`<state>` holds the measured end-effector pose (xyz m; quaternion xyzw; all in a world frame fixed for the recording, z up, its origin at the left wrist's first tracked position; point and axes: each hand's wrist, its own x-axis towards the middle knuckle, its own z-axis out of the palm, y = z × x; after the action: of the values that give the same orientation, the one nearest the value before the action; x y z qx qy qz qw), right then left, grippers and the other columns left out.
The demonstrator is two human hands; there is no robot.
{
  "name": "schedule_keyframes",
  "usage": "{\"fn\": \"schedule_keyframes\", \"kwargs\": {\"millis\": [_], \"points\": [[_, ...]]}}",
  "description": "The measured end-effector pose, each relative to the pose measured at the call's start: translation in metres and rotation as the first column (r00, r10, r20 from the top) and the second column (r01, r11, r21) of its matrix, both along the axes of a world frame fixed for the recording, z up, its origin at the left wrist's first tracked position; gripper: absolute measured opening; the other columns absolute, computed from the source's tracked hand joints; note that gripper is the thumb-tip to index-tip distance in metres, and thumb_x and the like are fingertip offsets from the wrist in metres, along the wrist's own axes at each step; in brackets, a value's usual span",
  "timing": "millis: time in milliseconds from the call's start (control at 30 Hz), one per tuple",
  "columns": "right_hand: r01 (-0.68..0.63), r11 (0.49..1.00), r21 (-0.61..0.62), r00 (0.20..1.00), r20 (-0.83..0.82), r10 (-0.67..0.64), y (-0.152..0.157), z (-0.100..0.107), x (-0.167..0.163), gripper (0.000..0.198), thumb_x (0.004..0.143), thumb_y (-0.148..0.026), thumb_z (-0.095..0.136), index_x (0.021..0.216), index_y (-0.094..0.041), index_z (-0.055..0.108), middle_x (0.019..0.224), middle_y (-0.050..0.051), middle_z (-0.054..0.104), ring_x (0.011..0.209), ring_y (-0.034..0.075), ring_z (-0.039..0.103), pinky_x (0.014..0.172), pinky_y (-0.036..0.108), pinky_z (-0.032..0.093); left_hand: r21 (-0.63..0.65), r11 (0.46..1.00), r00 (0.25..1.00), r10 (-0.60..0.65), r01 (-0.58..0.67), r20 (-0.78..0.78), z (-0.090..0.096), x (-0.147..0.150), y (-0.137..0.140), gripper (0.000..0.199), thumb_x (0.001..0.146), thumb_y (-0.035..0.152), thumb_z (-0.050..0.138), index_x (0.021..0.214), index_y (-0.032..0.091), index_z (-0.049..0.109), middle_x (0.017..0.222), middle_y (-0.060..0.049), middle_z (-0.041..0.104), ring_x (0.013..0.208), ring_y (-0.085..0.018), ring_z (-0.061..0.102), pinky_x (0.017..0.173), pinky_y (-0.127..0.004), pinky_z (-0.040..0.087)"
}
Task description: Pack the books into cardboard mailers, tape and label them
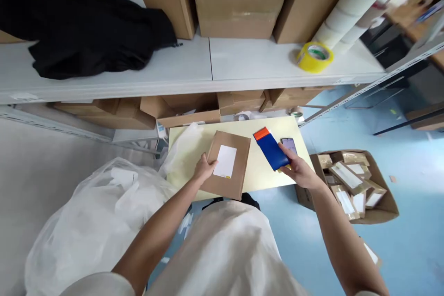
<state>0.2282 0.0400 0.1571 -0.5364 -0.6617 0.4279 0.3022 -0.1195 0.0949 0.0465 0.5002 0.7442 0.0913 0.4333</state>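
Holding a flat brown box [243, 159] by its left side, the left grip [205, 169] has its thumb on top, touching a white label [225, 157]. Some of its fingers are hidden, so I cannot tell just how they sit. The box is over the pale yellow counter [258, 175], near the middle, and its near end pokes out past the front edge. The label has a little yellow mark at its near right corner.

The right grip [298, 171] is closed on the near end of a blue thing [272, 151]. The far end of it is orange, and it slants away to the left. It is to the right of the box and apart from it. I cannot tell if it touches the counter. A phone [288, 143] lies just beside it, close to the right grip.

Thin white wrap [182, 145] lies on the left end of the counter. On the floor to the right, a big open box [385, 208] has lots of small parcels [350, 178] in it. A big white bag [104, 222] sits on the left. Across from the person is a white shelf [243, 62] with a black cloth [93, 32], brown boxes [239, 14] and a yellow tape roll [310, 58].
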Motion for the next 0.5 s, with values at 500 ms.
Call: {"fn": "schedule_keyframes", "kwargs": {"millis": [500], "points": [[-0.044,0.771,0.636,0.865,0.410,-0.289,0.156,0.127,-0.048,0.046,0.084,-0.025,0.056,0.129,-0.018,0.056,0.114,0.012,0.068,0.103,0.030,0.062,0.092,0.045,0.049,0.099,0.965,0.952,0.216,-0.241,0.218,-0.005,0.031,-0.036,0.043,0.088,0.026,0.049,0.129,0.011,0.047,0.126,-0.019,0.061,0.115,-0.024,0.060,0.091,-0.030,0.046]]}}
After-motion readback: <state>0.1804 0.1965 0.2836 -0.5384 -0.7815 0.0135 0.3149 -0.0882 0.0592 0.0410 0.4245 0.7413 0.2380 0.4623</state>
